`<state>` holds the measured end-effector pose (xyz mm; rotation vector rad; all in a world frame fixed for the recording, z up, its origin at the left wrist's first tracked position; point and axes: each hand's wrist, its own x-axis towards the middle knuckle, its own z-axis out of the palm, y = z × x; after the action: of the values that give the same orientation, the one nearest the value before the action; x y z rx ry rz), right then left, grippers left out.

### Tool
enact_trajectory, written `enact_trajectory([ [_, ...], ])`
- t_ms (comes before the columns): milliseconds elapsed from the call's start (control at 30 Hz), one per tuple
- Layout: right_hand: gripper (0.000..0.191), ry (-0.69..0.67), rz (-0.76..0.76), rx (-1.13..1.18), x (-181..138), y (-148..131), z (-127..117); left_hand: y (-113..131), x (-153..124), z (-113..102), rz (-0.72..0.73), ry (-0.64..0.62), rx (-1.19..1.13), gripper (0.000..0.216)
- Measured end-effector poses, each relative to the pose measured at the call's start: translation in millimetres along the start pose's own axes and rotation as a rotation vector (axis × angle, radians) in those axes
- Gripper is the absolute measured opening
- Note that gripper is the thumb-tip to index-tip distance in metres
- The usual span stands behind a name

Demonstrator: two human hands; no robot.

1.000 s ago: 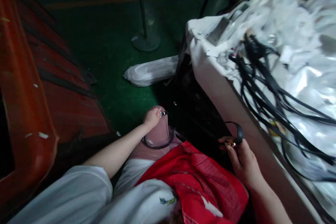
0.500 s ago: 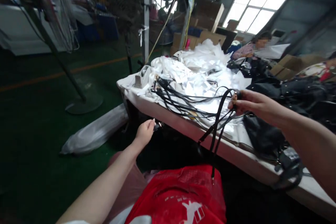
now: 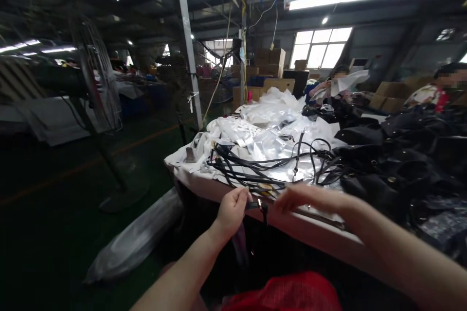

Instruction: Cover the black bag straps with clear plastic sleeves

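My left hand point(image 3: 230, 210) pinches the end of a black strap point(image 3: 257, 204) with a small metal clasp, just in front of the table's near edge point(image 3: 302, 231). My right hand point(image 3: 304, 198) is blurred by motion, fingers stretched toward the left hand, close to the clasp; I cannot make out whether it holds anything. A tangle of black straps point(image 3: 262, 165) lies on the table just beyond both hands, on shiny white plastic bags point(image 3: 270, 129).
Black bags point(image 3: 401, 155) pile up on the table's right side. Two people sit at the far side. A standing fan point(image 3: 95, 87) and a white wrapped roll point(image 3: 134, 240) are on the green floor at left. A red cloth point(image 3: 292, 294) covers my lap.
The view has lifted from my lap to the table. My right hand came down and left from holding up a looped strap toward my left hand, which rose to the table edge.
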<state>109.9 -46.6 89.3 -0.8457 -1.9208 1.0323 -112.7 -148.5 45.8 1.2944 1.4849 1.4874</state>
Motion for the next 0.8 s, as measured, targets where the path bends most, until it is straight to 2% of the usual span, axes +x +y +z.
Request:
enact_trajectory([
  [33,0.044,-0.124,0.04,0.07,-19,11,24,5,-5,6,0.02,-0.034,0.013,0.051],
  [67,0.047,-0.282,0.134,0.312,-37,22,49,8,-10,13,0.04,-0.072,0.038,0.05],
  [100,0.051,-0.384,0.25,0.584,-53,31,71,10,-14,18,0.059,-0.11,0.072,0.05],
  [133,0.057,-0.406,0.347,0.829,-66,39,89,10,-19,24,0.076,-0.149,0.109,0.049],
  [200,0.059,-0.234,0.417,1.184,-81,49,108,7,-26,34,0.098,-0.202,0.18,0.047],
  [267,0.049,0.036,0.388,1.343,-84,53,101,2,-30,42,0.111,-0.217,0.264,0.047],
  [300,0.042,0.15,0.363,1.367,-85,54,90,0,-32,46,0.116,-0.219,0.31,0.047],
  [367,0.032,0.293,0.328,1.36,-87,54,61,-4,-36,55,0.122,-0.228,0.393,0.047],
  [500,0.027,0.544,0.242,1.216,-104,46,16,-5,-46,79,0.134,-0.257,0.432,0.048],
  [567,0.026,0.701,0.193,1.086,-113,41,8,-3,-52,94,0.163,-0.247,0.43,0.048],
  [633,0.025,0.803,0.153,0.937,-121,38,6,0,-57,109,0.186,-0.23,0.425,0.047],
  [800,0.024,0.83,0.132,0.711,-136,39,5,5,-68,140,0.196,-0.251,0.39,0.046],
])
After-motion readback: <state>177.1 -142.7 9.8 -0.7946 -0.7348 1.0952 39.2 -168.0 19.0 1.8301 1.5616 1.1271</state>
